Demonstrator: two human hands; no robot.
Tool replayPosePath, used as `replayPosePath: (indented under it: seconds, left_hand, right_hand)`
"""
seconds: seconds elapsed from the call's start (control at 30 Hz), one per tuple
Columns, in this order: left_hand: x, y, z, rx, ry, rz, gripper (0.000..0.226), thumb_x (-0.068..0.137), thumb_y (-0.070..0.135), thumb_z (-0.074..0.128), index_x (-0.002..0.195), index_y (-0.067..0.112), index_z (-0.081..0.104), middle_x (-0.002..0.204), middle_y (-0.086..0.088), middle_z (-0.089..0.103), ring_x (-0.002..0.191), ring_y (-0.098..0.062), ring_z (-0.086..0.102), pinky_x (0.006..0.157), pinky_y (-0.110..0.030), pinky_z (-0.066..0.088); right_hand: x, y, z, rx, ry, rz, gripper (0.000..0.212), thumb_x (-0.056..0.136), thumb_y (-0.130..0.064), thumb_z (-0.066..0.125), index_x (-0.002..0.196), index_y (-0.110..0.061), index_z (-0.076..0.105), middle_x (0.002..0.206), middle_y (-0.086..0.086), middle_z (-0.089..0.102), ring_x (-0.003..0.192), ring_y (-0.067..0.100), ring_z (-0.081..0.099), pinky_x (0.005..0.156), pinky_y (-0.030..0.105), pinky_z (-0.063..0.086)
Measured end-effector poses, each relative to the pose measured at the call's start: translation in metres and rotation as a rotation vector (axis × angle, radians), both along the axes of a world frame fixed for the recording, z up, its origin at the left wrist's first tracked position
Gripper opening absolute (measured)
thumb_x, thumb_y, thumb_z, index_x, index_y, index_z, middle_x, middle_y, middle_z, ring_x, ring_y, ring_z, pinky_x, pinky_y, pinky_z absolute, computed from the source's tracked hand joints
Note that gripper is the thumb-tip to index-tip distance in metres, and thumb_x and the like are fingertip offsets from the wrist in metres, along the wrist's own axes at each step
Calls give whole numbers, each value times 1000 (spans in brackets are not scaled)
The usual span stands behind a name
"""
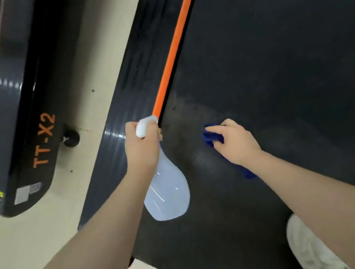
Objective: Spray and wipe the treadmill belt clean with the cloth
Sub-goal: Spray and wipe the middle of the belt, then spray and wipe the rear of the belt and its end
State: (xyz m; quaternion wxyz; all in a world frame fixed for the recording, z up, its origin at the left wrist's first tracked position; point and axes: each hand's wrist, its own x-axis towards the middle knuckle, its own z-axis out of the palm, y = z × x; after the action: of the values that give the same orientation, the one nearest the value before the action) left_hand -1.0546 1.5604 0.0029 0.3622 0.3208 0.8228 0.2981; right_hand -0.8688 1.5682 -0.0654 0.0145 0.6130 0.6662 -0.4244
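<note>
Dark treadmill belt (273, 58) fills the right and centre of the frame, its long axis running from the bottom centre up toward the top right, with a dull, smeared patch around my hands. My right hand (236, 141) grips the blue cloth (213, 138) bunched under curled fingers and presses it on the belt at centre right; a tail of cloth shows beneath my wrist. My left hand (141, 147) is wrapped round the neck of a translucent spray bottle (167, 192), white head up toward the orange strip (174, 49), rounded body pointing down toward the bottom of the frame. I cannot tell how much liquid is in the bottle. That strip runs along the belt's left edge, beside the glossy black side rail (127, 78). At lower right my white shoe (311, 249) stands on the belt. Across a band of beige floor (89, 56), a second black machine (16, 107) in the upper left reads "TT-X2" in orange, with a small wheel (71, 137) just beside that lettering.
</note>
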Motion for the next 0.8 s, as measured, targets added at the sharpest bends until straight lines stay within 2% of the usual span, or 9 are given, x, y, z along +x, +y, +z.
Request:
replayPosePath:
  seconds: [0.07, 0.17, 0.23, 0.37, 0.47, 0.53, 0.6, 0.7, 0.8]
  left_hand:
    - [-22, 10, 6, 6, -4, -11, 21, 90, 26, 50, 93, 5, 55, 63, 12, 49, 59, -2, 50, 60, -20, 40]
    - [-44, 29, 7, 48, -14, -129, 32, 88, 25, 46, 68, 1, 38, 58, -1, 35, 57, -16, 38, 58, -30, 38]
    - [-53, 43, 3, 36, -8, -184, 32, 88, 26, 46, 71, -1, 41, 60, -3, 38, 61, -18, 43, 59, -32, 41]
    - [-75, 55, -15, -38, -105, -145, 29, 83, 33, 51, 94, 7, 55, 65, 2, 52, 71, -16, 58, 72, -33, 50]
    - [-92, 39, -22, -55, -103, -86, 31, 85, 33, 51, 101, 7, 57, 71, -1, 54, 67, -17, 54, 64, -33, 47]
    - [-105, 30, -25, -43, -66, -70, 32, 87, 33, 51, 96, 2, 51, 70, -1, 48, 63, -15, 47, 61, -36, 46]
    - [-118, 31, -27, -28, -53, -65, 33, 88, 35, 50, 100, 3, 51, 72, 1, 47, 61, -9, 46, 65, -42, 52]
    - [-135, 45, -31, 61, -96, -100, 30, 88, 29, 51, 102, 3, 55, 66, 4, 47, 51, -1, 47, 56, -27, 48]
    - [-152, 60, -35, 124, -69, -141, 31, 88, 30, 55, 104, 3, 54, 69, 4, 53, 61, -8, 51, 47, -13, 38]
  right_hand:
    - [-21, 4, 9, 25, 86, -245, 41, 93, -22, 49, 132, -33, 51, 112, -2, 46, 102, 24, 54, 85, 30, 40]
    - [-47, 10, 19, 67, 162, -446, 40, 94, -25, 49, 134, -32, 50, 109, -4, 45, 96, 16, 50, 84, 25, 36]
    - [-61, 13, 25, 107, 171, -445, 39, 95, -25, 48, 134, -32, 49, 108, -5, 44, 93, 14, 49, 84, 24, 36]
    - [-81, 15, 27, 193, 132, -422, 38, 96, -25, 47, 133, -31, 50, 106, -7, 41, 95, 15, 50, 88, 27, 40]
    - [-96, 15, 21, 219, 112, -379, 38, 97, -24, 46, 135, -29, 48, 108, -5, 42, 96, 15, 49, 88, 25, 38]
    - [-113, 19, 17, 255, 86, -275, 38, 98, -24, 45, 135, -24, 48, 116, 4, 43, 103, 25, 50, 94, 31, 38]
    - [-132, 33, 11, 341, 45, -213, 38, 98, -24, 46, 136, -21, 48, 123, 11, 43, 106, 35, 48, 96, 41, 38]
    - [-161, 71, 7, 474, -7, -203, 43, 98, -26, 47, 140, -23, 42, 133, 11, 38, 111, 31, 40, 99, 38, 36]
    - [-185, 120, 3, 538, -125, -130, 44, 99, -29, 44, 142, -25, 37, 138, 8, 33, 117, 29, 34, 97, 32, 31]
